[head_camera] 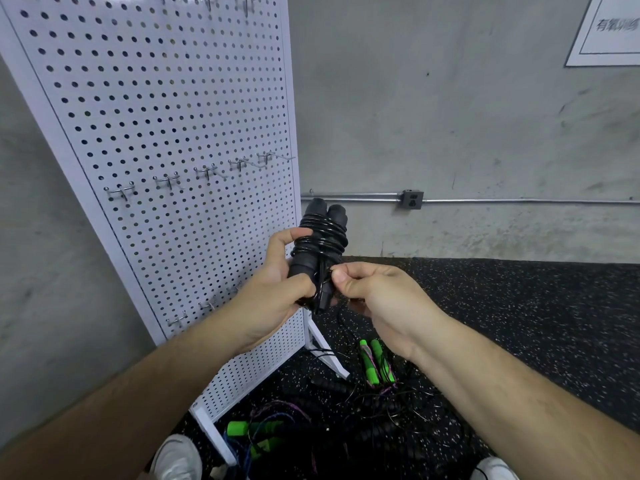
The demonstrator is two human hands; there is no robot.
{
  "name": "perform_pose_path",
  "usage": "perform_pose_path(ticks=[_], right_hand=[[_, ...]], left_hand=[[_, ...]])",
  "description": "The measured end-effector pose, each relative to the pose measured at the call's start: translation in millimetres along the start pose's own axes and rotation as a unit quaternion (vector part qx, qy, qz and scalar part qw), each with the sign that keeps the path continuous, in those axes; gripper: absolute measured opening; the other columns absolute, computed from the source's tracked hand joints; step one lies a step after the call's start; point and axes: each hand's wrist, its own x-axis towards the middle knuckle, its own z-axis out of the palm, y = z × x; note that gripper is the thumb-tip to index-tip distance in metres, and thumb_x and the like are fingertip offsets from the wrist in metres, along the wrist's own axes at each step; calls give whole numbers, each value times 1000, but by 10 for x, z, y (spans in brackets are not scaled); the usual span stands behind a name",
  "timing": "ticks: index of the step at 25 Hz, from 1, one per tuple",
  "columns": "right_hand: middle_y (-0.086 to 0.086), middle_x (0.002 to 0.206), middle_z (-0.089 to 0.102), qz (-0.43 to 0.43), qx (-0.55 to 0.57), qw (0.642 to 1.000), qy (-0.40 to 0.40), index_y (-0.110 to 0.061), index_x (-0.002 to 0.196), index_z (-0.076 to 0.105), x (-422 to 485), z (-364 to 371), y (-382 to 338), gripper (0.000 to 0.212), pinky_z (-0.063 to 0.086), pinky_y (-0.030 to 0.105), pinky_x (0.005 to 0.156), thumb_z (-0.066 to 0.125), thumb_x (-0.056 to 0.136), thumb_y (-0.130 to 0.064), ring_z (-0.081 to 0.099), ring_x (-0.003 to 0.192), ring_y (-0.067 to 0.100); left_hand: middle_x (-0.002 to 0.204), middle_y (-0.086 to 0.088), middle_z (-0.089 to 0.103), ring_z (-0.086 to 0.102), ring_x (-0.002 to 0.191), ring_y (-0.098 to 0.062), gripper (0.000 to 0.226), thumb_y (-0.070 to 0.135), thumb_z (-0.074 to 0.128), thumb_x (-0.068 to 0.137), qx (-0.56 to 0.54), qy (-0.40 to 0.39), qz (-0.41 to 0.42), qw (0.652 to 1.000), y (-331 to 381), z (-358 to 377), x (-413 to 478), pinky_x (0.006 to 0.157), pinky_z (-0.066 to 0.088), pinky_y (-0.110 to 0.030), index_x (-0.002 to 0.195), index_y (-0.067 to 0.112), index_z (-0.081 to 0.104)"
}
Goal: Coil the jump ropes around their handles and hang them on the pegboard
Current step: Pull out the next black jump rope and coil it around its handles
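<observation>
A black jump rope [323, 233] with two foam handles held side by side has its cord wound several times around them. My left hand [277, 289] grips the lower half of the handles, thumb up near the coils. My right hand [374, 289] pinches the thin black cord end just beside the handles' lower part. The white pegboard [166, 116] stands to the left, tilted in view, with a row of bare metal hooks [204, 171] across its middle and more hooks [194, 311] lower down.
On the speckled black floor lie tangled ropes: green handles [375, 363] near the pegboard's white foot [329, 355], more green handles [256, 431] and black foam handles [332, 386] lower. My white shoes [178, 457] show at the bottom. A concrete wall with a conduit and outlet [411, 199] stands behind.
</observation>
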Motion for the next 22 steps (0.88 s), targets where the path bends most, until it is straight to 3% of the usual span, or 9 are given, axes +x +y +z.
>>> perform_pose_path(ticks=[3,6,10,13,14,18,22], right_hand=[[2,83,76,-16,8,1000,18,-12,90,77,-15,-23,14,3,47,17,68,75,87,-11,67,73,8],[8,84,75,-133,-85,985,67,-15,83,78,-36,-9,93,6,52,15,71,79,84,-9,66,75,7],[-5,87,65,-351,-282,888,94,-13,81,76,-22,-3,180,7,45,14,78,78,84,-6,61,83,7],[-10,87,61,-461,-422,774,107,-17,86,75,-9,-28,188,4,46,34,79,73,88,-14,57,87,14],[-8,87,60,-471,-439,757,111,-17,87,75,-18,-18,186,4,46,35,78,72,88,-14,56,87,16],[-2,89,59,-444,-427,781,107,-12,91,76,-37,-8,196,7,50,27,74,72,89,-8,57,83,13],[-4,93,61,-419,-378,821,88,-11,99,78,2,-44,168,14,43,7,78,73,88,-4,57,85,4]], left_hand=[[127,-33,58,67,101,-35,74,-5,54,73,0,-5,-2,1000,-27,-18,7,99,53,-56,135,34,40],[116,-24,62,66,100,-25,71,-2,58,76,-7,0,16,1000,-27,-14,26,94,55,-41,135,32,40],[115,-23,59,63,97,-23,79,-10,49,67,-31,3,26,999,-1,-1,33,90,49,-40,134,31,42],[107,-20,59,60,89,-19,81,-11,48,65,-25,9,39,999,8,-2,27,84,48,-37,134,31,42],[103,-18,60,60,86,-17,81,-10,48,65,-20,11,40,999,9,-2,34,81,49,-35,134,31,42],[96,-13,63,62,80,-14,79,-9,50,68,9,23,42,999,-26,2,57,78,54,-33,136,30,40],[98,-16,63,64,81,-16,77,-8,51,68,2,28,44,999,-18,11,58,81,56,-37,134,31,41]])
